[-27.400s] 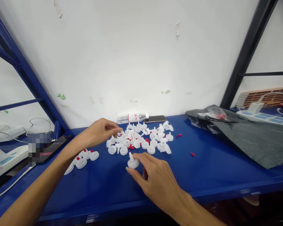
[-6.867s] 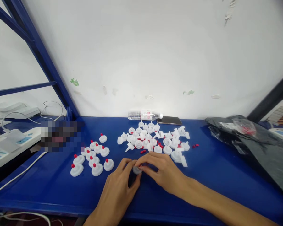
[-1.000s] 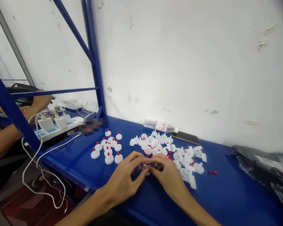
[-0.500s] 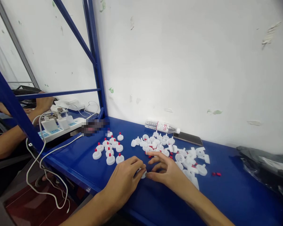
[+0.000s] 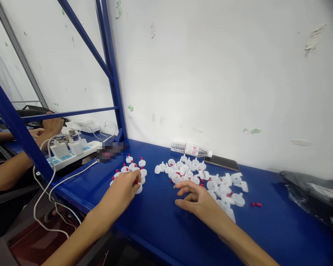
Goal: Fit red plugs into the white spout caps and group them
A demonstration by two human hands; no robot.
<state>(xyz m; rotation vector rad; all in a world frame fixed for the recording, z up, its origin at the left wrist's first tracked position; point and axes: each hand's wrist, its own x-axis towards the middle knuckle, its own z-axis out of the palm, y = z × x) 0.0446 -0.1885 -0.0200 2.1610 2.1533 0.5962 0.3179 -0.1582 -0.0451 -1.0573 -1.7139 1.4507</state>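
My left hand (image 5: 124, 190) is closed, with finger and thumb pinching the red tip of a white nozzle cap (image 5: 138, 189) low over the blue table. Around and behind it stands a group of similar upright white caps (image 5: 142, 162) with red tips; my hand hides some of them. My right hand (image 5: 192, 197) hovers at the near edge of a loose pile of white nozzle caps (image 5: 187, 171), its fingers curved, apart and holding nothing. These piled caps lie at many angles, with small red tips (image 5: 202, 181) scattered among them.
Behind the pile lie a clear plastic bottle (image 5: 191, 149) and a dark phone (image 5: 221, 163). Loose red tips (image 5: 256, 204) and a black plastic bag (image 5: 313, 195) are on the right. At left are a blue post, a power strip (image 5: 93, 147), white cables and another person's arm (image 5: 13, 171).
My left hand has moved left from beside my right hand to the group of red-tipped caps, with a white cap in its fingers. My right hand has stayed near the pile.
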